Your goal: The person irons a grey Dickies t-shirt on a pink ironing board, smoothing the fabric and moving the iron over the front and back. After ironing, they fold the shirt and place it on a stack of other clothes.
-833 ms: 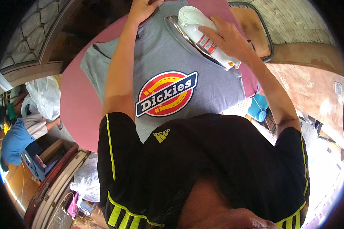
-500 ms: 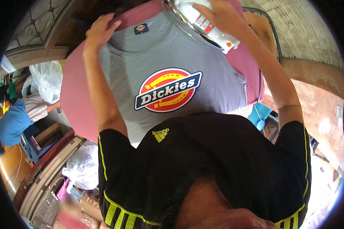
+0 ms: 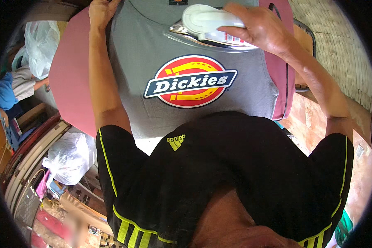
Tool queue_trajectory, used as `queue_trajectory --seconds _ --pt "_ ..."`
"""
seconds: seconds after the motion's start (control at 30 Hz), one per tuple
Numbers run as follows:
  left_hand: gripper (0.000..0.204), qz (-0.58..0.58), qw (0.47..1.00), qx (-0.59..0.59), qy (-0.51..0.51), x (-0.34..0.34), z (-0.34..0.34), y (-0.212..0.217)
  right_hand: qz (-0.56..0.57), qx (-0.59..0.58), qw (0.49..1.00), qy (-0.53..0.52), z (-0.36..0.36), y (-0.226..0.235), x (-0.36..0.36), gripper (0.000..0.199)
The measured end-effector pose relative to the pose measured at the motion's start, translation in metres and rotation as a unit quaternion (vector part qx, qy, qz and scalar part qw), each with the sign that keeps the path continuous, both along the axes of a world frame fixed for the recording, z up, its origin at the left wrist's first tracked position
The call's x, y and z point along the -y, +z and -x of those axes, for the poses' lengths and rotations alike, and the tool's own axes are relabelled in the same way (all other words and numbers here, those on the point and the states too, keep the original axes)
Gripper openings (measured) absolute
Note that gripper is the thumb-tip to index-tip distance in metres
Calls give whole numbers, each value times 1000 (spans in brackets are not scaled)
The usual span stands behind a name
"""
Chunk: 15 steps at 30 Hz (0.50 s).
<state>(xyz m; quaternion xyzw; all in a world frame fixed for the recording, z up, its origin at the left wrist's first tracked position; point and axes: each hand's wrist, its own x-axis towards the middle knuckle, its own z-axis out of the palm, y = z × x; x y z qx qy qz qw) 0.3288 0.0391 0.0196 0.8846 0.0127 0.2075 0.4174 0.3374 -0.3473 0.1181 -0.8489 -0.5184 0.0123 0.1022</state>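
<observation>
A grey sleeveless shirt (image 3: 132,91) with a round red, yellow and navy emblem lies spread on a maroon-covered ironing surface (image 3: 76,82). My right hand (image 3: 262,27) is closed round the handle of a white clothes iron (image 3: 213,20). The iron is over the shirt's upper right part, above the emblem, its shiny tip pointing left. At the top edge of the view, my left hand (image 3: 102,14) is curled at the shirt's left shoulder, fingers closed on the cloth. Some of its fingertips are cut off by the frame.
A dark cord (image 3: 287,78) runs down the right side of the ironing surface. Beyond it is a wooden piece with a dark metal frame (image 3: 304,53). Plastic bags (image 3: 41,45) and stacked boards (image 3: 25,153) stand at the left, where another person's leg (image 3: 25,89) shows.
The iron has swung from pointing up along the neckline to lying crosswise, lower on the shirt. My left hand has curled from spread fingers. The shirt and surface appear shifted upward in view.
</observation>
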Motion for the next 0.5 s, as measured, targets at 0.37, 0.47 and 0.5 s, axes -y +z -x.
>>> queue_trajectory --seconds 0.37,0.47,0.5 --pt "39 -7 1000 25 10 2 6 8 34 -62 995 70 7 26 -67 37" --pt "36 -32 999 -3 29 -2 8 8 45 -37 996 67 8 26 -67 37" --pt "35 1 1000 -15 24 -2 9 7 74 -53 995 45 12 30 -72 38"
